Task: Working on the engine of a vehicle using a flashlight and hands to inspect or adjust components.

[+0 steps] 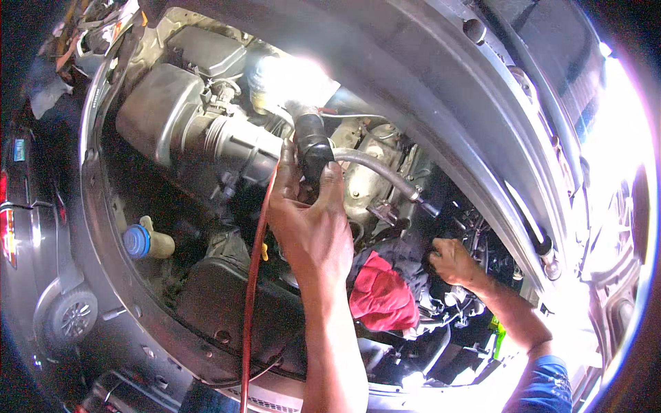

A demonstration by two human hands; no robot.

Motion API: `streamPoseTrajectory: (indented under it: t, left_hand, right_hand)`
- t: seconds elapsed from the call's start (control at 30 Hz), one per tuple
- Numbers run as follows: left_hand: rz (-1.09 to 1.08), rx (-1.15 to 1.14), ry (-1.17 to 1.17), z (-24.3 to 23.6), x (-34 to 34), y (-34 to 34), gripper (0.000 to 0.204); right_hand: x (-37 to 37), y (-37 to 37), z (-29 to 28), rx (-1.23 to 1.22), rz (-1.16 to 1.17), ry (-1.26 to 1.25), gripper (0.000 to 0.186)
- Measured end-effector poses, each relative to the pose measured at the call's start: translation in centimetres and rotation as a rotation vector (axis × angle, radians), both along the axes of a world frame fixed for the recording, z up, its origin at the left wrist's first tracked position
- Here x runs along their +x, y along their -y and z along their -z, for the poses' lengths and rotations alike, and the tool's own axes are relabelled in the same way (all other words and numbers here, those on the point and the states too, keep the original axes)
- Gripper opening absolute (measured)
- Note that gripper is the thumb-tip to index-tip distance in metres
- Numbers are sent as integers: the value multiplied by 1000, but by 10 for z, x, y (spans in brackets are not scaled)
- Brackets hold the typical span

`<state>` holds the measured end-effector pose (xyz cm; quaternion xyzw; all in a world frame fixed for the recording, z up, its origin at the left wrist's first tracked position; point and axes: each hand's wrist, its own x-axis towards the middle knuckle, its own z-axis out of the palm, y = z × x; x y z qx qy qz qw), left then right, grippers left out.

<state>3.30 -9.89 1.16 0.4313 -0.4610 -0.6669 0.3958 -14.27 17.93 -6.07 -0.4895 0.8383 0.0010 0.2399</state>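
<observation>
My left hand (310, 220) reaches up from the lower edge into an open engine bay. Its thumb and fingers close around a black cylindrical piece (315, 141), whose upper end fades into bright glare. A thin red hose (253, 303) runs up along the left side of this hand. Bent fingers mark my right hand (452, 261), low among the engine parts at the right. What they grip, if anything, is hidden. Between the hands lie a red cloth (383, 292) and a dark cloth (406, 260); the right hand is close to the dark one.
A ribbed black intake duct (244, 148) joins an air filter box (160, 110) at the upper left. Right of the left hand, a grey hose (379, 168) curves over the engine. A blue-capped reservoir (138, 241) stands at the left. Car bodywork (441, 89) arches along the upper right.
</observation>
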Motion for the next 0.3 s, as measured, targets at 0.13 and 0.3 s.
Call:
streamPoseTrajectory:
  t: [0.13, 0.3]
  left_hand:
    - [-49, -43, -38, 5, -5, -1, 51]
    - [68, -97, 59, 3, -1, -1, 56]
  right_hand:
    - [1, 7, -13, 137, 207, 153, 25]
    - [2, 12, -11, 170, 164, 119, 28]
